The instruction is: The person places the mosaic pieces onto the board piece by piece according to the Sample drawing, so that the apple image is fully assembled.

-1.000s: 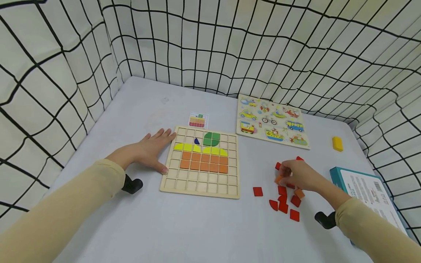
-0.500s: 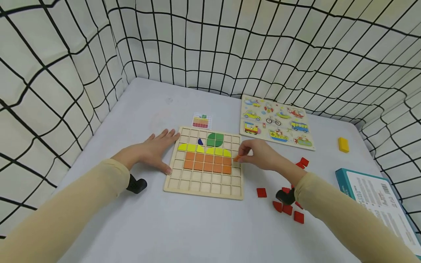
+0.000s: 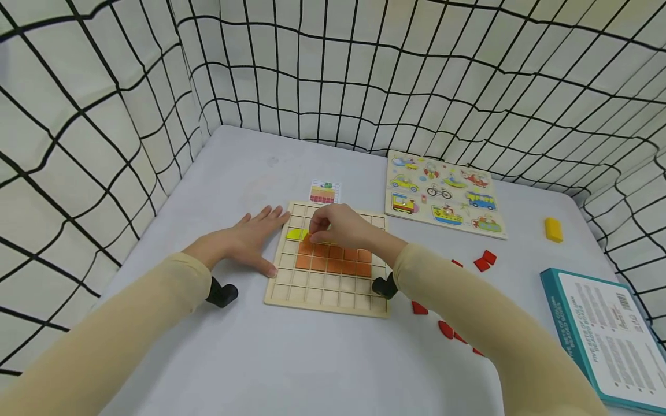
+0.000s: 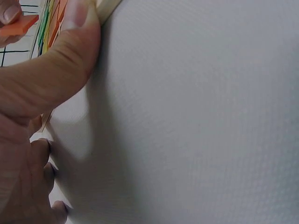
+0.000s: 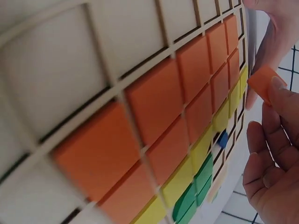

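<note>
Spreads left grip (image 3: 236, 244) on the worktop (image 3: 250, 370), against the left edge of the wooden grid board (image 3: 322, 294). Pinches an orange square tile (image 5: 260, 84) in right grip (image 3: 346, 225) above the board's left part, near yellow tiles (image 3: 295, 234). At right, red tiles (image 3: 481, 264), then a teal box (image 3: 609, 341).

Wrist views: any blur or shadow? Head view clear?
Right wrist: nearest part of the grid board looks soft, held orange tile crisper; left wrist: soft shadow on the table beside the left hand; head: mostly clear, small print on the box unreadable.
</note>
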`<state>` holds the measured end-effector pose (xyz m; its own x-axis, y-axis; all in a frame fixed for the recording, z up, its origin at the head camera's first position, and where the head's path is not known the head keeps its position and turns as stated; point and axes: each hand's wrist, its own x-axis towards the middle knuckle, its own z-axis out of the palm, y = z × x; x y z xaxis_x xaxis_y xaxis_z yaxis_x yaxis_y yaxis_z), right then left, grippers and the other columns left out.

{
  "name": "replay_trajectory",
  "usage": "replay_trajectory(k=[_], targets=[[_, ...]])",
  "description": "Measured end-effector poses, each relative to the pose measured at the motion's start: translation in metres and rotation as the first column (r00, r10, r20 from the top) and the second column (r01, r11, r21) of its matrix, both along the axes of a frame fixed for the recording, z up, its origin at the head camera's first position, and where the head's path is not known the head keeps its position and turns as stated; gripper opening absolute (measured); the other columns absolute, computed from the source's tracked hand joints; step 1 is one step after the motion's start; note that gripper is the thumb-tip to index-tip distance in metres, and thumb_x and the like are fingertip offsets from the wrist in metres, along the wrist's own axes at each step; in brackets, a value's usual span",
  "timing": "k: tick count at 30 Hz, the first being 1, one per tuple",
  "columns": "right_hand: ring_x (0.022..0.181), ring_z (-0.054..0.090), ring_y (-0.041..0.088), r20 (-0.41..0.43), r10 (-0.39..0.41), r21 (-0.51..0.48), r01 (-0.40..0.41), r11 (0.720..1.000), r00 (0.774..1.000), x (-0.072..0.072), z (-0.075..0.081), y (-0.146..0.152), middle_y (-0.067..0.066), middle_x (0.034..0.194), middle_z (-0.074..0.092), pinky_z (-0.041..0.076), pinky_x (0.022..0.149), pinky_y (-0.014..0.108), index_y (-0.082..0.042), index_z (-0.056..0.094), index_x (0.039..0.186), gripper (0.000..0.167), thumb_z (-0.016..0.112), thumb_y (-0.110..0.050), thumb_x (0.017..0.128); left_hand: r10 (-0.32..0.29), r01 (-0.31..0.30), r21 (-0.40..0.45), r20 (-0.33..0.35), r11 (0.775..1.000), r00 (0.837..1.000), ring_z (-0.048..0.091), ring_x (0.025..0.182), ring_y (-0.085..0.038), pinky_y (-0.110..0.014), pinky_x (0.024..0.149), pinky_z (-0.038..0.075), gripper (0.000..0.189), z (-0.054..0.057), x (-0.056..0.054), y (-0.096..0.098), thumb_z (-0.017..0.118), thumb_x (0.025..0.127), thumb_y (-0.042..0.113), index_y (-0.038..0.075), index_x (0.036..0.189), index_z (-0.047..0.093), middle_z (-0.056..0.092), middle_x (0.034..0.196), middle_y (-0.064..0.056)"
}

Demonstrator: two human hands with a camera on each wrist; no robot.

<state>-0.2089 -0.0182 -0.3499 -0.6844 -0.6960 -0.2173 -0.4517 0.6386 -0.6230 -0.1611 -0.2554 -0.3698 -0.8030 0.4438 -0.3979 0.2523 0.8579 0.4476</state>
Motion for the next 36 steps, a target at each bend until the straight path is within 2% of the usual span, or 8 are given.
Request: replay_trajectory(k=[9,18,29,36], targets=[[0.082,0.058,0.010,0.003,0.076,0.031,-0.077,0.997,0.997,-0.002,-0.005,-0.030,0.002,0.093,0.071,0.049,0.075,0.018,-0.008,0.073,0.100,0.010,0.073,-0.017,0.096,-0.020,0.020,0.007,-0.013,1.000,1.000,-0.005,0.158,-0.047,-0.072,0.122,0.002,0.127,-0.003,-0.001,0.003,0.090,0.074,0.046,0.002,0.164,0.011,0.001,0.171,-0.025],[0.080,0.057,0.010,-0.038,0.089,0.101,-0.085,0.991,0.995,0.003,-0.008,-0.042,0.001,0.091,0.072,0.047,0.073,0.018,-0.009,0.075,0.099,0.008,0.072,-0.017,0.097,-0.012,0.012,0.009,-0.020,1.000,1.000,-0.004,0.158,-0.046,-0.072,0.122,0.001,0.129,-0.006,-0.001,0.003,0.091,0.073,0.047,0.003,0.164,0.011,0.001,0.171,-0.024],[0.084,0.061,0.011,-0.127,0.097,0.233,-0.065,0.970,0.987,0.005,-0.009,-0.051,0.000,0.097,0.076,0.055,0.082,0.028,-0.012,0.079,0.103,0.013,0.071,-0.021,0.098,-0.009,0.009,0.017,-0.009,1.000,1.000,-0.006,0.158,-0.046,-0.071,0.123,0.000,0.127,-0.007,-0.001,0.001,0.090,0.074,0.045,0.003,0.164,0.011,0.001,0.171,-0.024],[0.089,0.065,0.013,-0.206,0.134,0.329,-0.061,0.942,0.969,0.008,-0.009,-0.057,-0.003,0.097,0.076,0.056,0.093,0.036,-0.016,0.079,0.102,0.013,0.070,-0.025,0.098,-0.012,0.012,0.006,-0.019,1.000,1.000,-0.005,0.158,-0.046,-0.071,0.123,0.001,0.127,-0.006,-0.002,-0.001,0.091,0.074,0.044,0.002,0.164,0.011,0.001,0.171,-0.024]])
